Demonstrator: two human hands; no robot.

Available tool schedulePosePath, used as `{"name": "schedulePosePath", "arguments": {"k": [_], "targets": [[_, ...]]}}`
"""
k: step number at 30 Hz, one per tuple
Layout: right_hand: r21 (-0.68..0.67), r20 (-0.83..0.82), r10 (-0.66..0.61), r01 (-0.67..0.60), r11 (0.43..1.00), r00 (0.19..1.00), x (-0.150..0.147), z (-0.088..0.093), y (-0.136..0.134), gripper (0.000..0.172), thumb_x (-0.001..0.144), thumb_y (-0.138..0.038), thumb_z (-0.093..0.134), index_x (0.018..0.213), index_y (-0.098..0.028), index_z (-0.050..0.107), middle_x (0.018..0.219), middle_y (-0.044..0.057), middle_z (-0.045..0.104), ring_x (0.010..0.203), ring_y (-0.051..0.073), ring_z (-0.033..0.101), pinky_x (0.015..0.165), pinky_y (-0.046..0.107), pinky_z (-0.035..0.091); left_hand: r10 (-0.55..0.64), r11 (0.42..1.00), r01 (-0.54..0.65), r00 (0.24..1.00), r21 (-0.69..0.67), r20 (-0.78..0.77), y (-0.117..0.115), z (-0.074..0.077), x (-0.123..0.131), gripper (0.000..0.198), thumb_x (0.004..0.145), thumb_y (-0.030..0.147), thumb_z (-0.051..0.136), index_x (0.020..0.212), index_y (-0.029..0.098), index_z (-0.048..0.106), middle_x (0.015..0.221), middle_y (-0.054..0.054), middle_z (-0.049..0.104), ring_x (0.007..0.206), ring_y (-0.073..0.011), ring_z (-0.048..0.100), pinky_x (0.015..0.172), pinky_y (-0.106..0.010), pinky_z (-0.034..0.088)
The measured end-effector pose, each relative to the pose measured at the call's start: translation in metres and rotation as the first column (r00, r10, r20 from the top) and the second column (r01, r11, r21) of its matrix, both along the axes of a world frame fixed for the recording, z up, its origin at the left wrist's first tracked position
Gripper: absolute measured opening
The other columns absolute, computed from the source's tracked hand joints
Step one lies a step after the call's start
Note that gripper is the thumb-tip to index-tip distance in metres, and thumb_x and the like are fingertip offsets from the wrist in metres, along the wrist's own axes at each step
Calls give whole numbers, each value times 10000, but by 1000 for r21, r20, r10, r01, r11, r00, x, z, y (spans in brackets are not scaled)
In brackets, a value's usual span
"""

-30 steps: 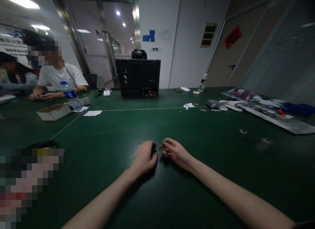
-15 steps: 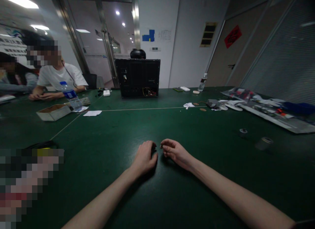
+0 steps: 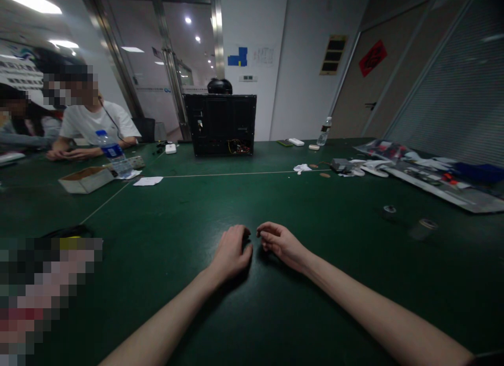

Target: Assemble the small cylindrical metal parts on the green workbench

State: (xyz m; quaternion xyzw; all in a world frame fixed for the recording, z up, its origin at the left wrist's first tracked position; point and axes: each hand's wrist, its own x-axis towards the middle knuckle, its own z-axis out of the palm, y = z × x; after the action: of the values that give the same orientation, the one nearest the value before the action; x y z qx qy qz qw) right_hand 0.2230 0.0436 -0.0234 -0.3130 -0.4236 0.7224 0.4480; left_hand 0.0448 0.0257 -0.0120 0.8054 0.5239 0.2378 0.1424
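Observation:
My left hand (image 3: 233, 251) rests on the green table (image 3: 220, 200), its fingers loosely curved and the thumb apart from them. Facing it across a small gap, my right hand (image 3: 282, 245) lies on its side with half-bent fingers. Nothing shows in either hand, and the two do not touch. To the right of my right hand stand two small cylinders, one (image 3: 389, 211) farther off and a larger one (image 3: 424, 228) nearer.
At the back stands a black panel (image 3: 222, 124) with exposed wires. A box (image 3: 86, 180), a water bottle (image 3: 114, 155) and paper (image 3: 148, 181) lie left, near a seated person (image 3: 94, 122). A cluttered board (image 3: 437, 185) is right; another bottle (image 3: 324, 132) stands behind.

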Motion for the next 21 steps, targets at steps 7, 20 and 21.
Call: {"name": "schedulePosePath", "arguments": {"k": [7,20,21], "targets": [[-9,-7,-26,26,1000,1000,-3,-3,0,316,610,-291,805,857,-171,650,701,-17,573,596,80,500,563,225,398,3,1000,-3,1000,-9,-10,0,1,1,180,798,222,528,973,184,546,979,-80,615,928,-241,557,830,-366,429],[905,291,-957,327,273,-7,187,66,45,269,798,-291,549,1004,-169,673,981,105,675,832,198,609,805,331,430,-37,999,37,999,12,-28,-1,4,-1,180,822,231,500,987,171,538,989,-92,607,924,-240,554,821,-370,433],[920,277,-951,323,223,-133,214,61,43,281,790,-279,548,1017,-171,671,950,114,681,819,210,615,788,338,434,-38,999,38,999,17,-36,-1,4,-1,180,822,230,500,988,172,536,987,-92,607,925,-240,555,820,-368,432]]}}
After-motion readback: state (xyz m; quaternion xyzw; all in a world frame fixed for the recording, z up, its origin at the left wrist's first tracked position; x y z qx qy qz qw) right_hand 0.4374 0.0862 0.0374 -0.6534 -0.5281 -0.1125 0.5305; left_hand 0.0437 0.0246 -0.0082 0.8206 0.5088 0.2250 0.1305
